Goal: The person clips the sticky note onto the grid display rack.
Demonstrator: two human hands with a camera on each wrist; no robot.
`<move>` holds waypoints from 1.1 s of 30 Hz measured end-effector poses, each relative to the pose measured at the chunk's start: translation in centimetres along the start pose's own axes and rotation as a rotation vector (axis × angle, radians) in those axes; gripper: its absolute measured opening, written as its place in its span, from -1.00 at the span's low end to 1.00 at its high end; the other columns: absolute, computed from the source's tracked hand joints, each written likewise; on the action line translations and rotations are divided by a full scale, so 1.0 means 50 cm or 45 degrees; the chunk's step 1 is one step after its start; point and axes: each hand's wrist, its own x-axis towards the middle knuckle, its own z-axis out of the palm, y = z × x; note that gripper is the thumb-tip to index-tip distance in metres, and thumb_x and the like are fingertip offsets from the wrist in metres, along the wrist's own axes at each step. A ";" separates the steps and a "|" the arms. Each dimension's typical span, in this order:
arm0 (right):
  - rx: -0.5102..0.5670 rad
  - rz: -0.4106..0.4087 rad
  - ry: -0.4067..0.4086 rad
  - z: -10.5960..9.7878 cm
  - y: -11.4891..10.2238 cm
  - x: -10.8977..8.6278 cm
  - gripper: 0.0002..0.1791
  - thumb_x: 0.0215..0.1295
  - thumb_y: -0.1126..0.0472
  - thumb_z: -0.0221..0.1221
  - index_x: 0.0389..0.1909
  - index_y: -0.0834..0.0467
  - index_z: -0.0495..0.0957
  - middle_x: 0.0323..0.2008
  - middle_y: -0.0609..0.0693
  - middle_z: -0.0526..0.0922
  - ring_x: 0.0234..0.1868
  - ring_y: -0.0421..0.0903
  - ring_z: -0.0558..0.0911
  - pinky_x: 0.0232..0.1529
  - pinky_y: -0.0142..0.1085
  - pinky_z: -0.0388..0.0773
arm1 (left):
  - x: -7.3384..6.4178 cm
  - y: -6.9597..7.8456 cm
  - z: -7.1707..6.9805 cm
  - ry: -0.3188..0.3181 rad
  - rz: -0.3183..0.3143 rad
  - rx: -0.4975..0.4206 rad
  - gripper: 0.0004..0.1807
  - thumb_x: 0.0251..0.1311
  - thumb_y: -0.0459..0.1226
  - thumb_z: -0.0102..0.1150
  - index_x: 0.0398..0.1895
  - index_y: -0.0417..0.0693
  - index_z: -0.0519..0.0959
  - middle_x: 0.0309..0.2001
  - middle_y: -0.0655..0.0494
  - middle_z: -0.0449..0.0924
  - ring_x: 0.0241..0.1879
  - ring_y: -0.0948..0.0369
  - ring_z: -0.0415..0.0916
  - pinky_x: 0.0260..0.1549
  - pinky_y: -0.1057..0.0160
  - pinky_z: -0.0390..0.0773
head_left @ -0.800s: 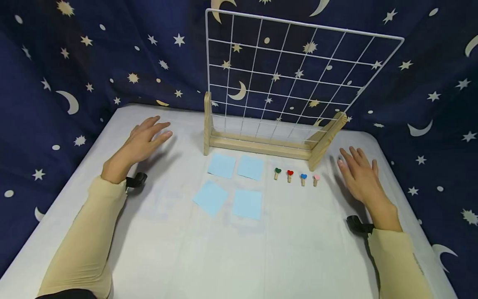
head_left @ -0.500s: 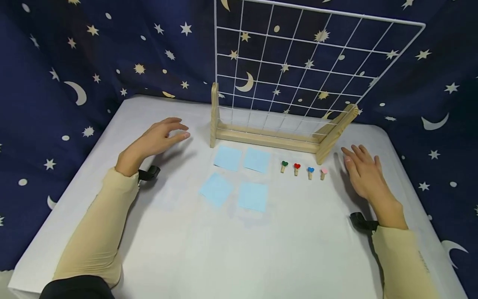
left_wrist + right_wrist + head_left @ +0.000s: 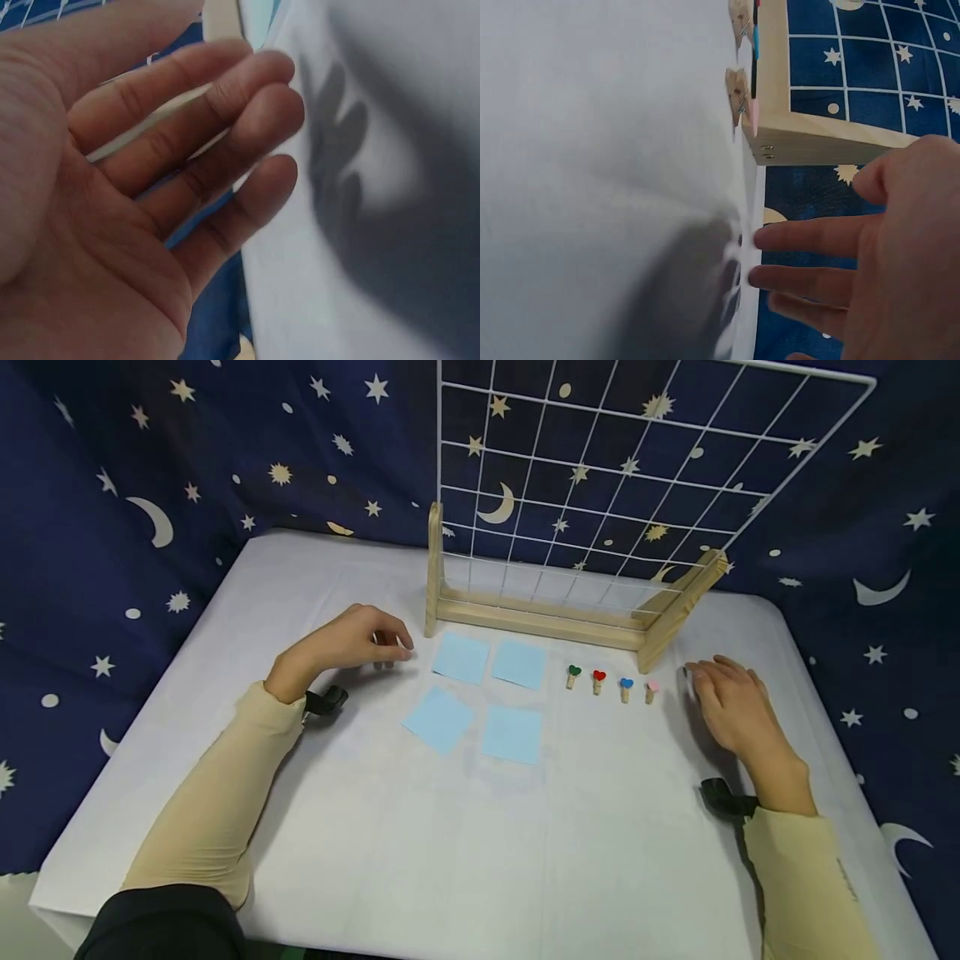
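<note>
My left hand (image 3: 348,639) hovers just left of the blue paper squares, its fingers loosely bent and holding nothing. In the left wrist view its palm and relaxed fingers (image 3: 259,124) show with nothing between them. Two squares lie in a back row, among them the back left square (image 3: 461,657) and back right square (image 3: 520,664); in front are a tilted square (image 3: 439,720) and a straighter one (image 3: 512,735). My right hand (image 3: 735,710) is right of a row of small heart-topped clothespins: green (image 3: 573,676), red (image 3: 598,682), blue (image 3: 626,690) and pink (image 3: 651,692). It holds nothing.
A white wire grid (image 3: 600,477) stands upright in a wooden base (image 3: 540,621) behind the papers and clothespins. A white cloth covers the table (image 3: 450,860). A dark blue curtain (image 3: 187,443) with stars and moons hangs behind and at the sides.
My left hand has moved right, closer to the blue squares, and its fingers have bent downward. The right hand has stayed near its place. The head view has shifted somewhat.
</note>
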 end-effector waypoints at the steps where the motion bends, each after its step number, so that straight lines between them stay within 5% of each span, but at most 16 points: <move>1: 0.000 0.002 -0.007 -0.001 -0.002 0.001 -0.40 0.75 0.09 -0.34 0.27 0.39 0.54 0.29 0.50 0.52 0.43 0.50 0.33 0.40 0.46 0.12 | 0.003 0.003 0.005 -0.023 0.015 -0.013 -0.87 0.35 -0.22 0.41 -0.13 -0.03 0.79 -0.36 0.06 0.77 -0.39 0.16 0.61 -0.34 0.18 0.56; 8: 0.018 0.055 -0.099 -0.007 -0.018 -0.003 -0.37 0.75 0.05 -0.35 0.27 0.41 0.54 0.30 0.52 0.49 0.34 0.51 0.40 0.34 0.37 0.26 | 0.017 0.032 0.041 -0.120 0.115 -0.066 -0.83 0.25 -0.27 0.49 -0.13 -0.09 0.78 -0.41 0.15 0.74 -0.42 0.19 0.60 -0.32 0.20 0.58; 16: -0.025 0.175 -0.216 -0.018 -0.043 -0.004 -0.32 0.72 -0.03 -0.37 0.36 0.37 0.50 0.38 0.49 0.43 0.40 0.51 0.35 0.36 0.41 0.24 | 0.027 0.057 0.082 -0.196 0.138 -0.014 -0.67 0.08 -0.27 0.63 -0.08 -0.06 0.75 -0.39 0.18 0.66 -0.38 0.23 0.54 -0.24 0.22 0.55; 33: -0.042 0.080 -0.143 -0.010 -0.074 -0.006 -0.44 0.71 0.04 -0.17 0.19 0.38 0.63 0.20 0.47 0.61 0.27 0.48 0.52 0.29 0.37 0.37 | 0.022 0.074 0.099 -0.232 0.152 0.053 -0.60 -0.01 -0.35 0.67 -0.14 -0.09 0.64 -0.29 0.02 0.56 -0.25 0.11 0.47 -0.18 0.16 0.51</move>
